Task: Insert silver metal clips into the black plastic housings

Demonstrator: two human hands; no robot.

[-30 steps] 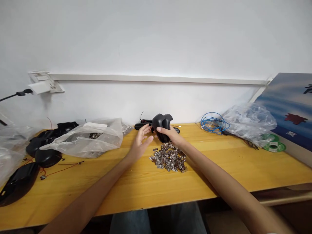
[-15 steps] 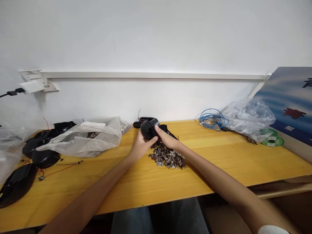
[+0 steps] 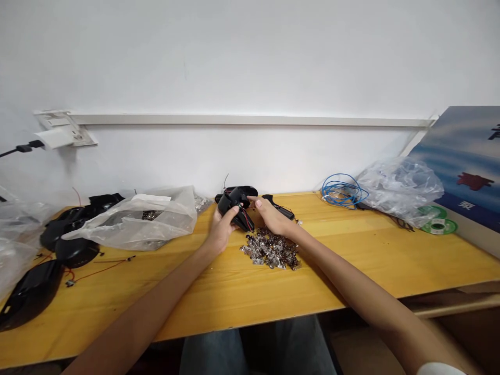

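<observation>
Though central, black casing [image 3: 235, 197] part-hidden.

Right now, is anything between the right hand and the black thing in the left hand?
Nothing visible: the right hand is beside the black thing the left hand holds. The shiny pile lies lower in view, not between.
</observation>
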